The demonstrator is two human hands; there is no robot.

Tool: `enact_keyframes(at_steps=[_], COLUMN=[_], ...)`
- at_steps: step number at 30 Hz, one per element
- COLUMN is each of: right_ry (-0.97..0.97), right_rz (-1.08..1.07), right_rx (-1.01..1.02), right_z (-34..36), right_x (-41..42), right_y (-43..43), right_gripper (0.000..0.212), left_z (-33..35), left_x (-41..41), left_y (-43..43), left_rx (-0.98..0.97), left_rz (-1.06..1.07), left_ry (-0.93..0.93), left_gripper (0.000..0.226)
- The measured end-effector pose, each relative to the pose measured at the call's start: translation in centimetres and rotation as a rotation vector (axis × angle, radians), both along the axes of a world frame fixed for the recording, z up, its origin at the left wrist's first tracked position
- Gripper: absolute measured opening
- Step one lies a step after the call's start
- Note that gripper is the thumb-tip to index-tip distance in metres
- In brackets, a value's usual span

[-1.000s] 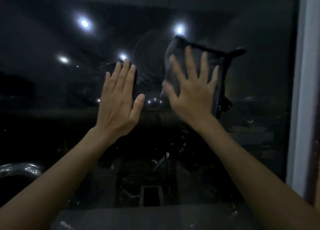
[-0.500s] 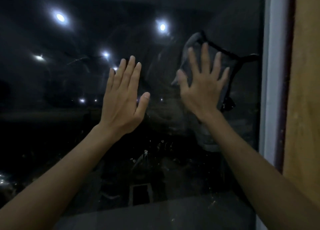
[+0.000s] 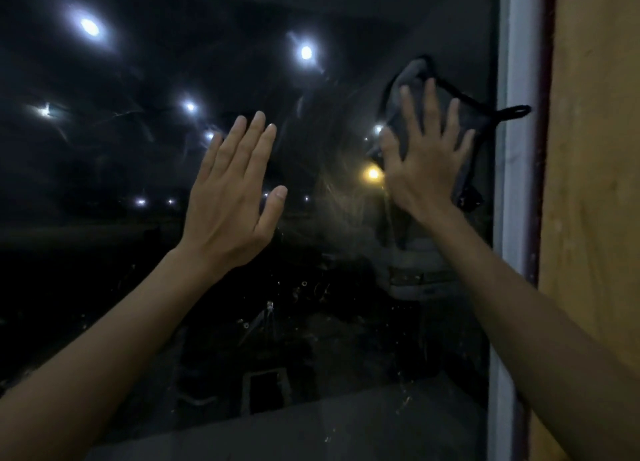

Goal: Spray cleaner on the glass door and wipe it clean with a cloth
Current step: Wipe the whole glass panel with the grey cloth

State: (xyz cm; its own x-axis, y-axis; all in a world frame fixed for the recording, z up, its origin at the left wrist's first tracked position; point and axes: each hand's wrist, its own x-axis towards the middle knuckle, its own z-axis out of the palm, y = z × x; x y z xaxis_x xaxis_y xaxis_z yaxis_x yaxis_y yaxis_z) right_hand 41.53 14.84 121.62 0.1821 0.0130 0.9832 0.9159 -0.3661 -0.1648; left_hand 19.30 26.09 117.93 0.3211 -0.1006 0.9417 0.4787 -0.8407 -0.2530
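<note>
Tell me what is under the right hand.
A grey cloth with dark edging, which the right hand presses flat on the glass door. Its loop pokes out rightwards. The cloth's middle is covered by the palm.

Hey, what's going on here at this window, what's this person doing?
A person is wiping a glass door with night outside. Their right hand presses a dark grey cloth flat against the pane, close to the white frame on the right. The left hand is open and empty, flat at the glass. Specks and smears show lower down. No spray bottle is in view.
</note>
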Motion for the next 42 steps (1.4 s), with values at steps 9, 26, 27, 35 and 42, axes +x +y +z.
enact_keyframes(at_steps=[9, 26, 27, 35, 42], right_ry=[-0.184, -0.305, -0.192, -0.346, -0.230], right_rz=[-0.064, -0.082, -0.060, -0.018, -0.030], right_rx=[-0.155, -0.222, -0.157, -0.149, -0.139], right_z=[-6.5, -3.9, -2.3, -2.7, -1.3], right_x=[4.6, 4.4, 4.0, -5.7, 0.7], right_y=[-2.7, -2.9, -2.8, 2.8, -0.7], right_gripper=[0.064, 0.065, 0.067, 0.069, 0.063], left_z=[-0.2, 1.1, 1.1, 2.5, 2.8], left_x=[0.2, -1.6, -1.7, -2.6, -2.4], left_y=[-0.2, 0.0, 0.0, 0.6, 0.9], left_rx=[0.006, -0.037, -0.033, -0.001, -0.022], left_rz=[-0.019, -0.120, -0.116, -0.090, -0.094], left_ry=[-0.014, -0.113, -0.114, -0.141, -0.166], left_gripper=[0.066, 0.063, 0.063, 0.063, 0.062])
